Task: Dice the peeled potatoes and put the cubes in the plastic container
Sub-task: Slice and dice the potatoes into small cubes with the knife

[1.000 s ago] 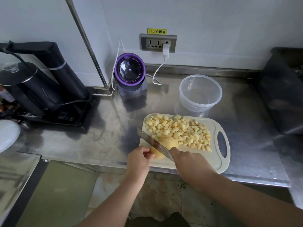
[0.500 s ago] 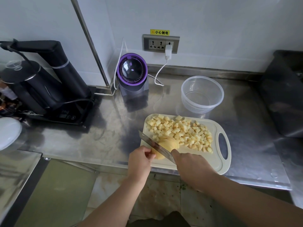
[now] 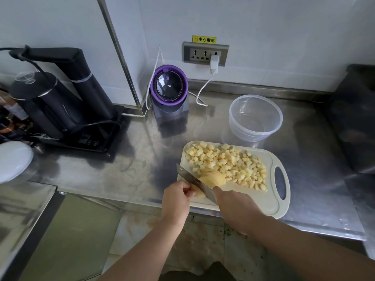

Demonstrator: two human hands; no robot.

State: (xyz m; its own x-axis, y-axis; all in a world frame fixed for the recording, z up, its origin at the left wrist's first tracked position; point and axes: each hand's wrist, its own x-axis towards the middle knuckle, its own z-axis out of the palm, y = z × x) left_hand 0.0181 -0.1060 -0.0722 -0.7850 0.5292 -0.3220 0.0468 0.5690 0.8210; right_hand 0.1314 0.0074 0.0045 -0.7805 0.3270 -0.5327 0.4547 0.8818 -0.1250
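The right hand has its grip closed round the broad steel knife, whose blade runs diagonally away and left from that grip, across the long axis of the pale peeled potato. The left hand pinches the potato's near end, just left of the blade. Beyond both grips lie the yellow potato cubes on the white plastic cutting board. The clear round plastic container stands farther still, empty.

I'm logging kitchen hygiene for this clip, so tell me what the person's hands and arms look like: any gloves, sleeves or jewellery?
The left hand and right hand wear no gloves. No ring, watch or bracelet shows on the visible parts. The left forearm and right forearm are uncovered to the frame edge, so no sleeve is in view.
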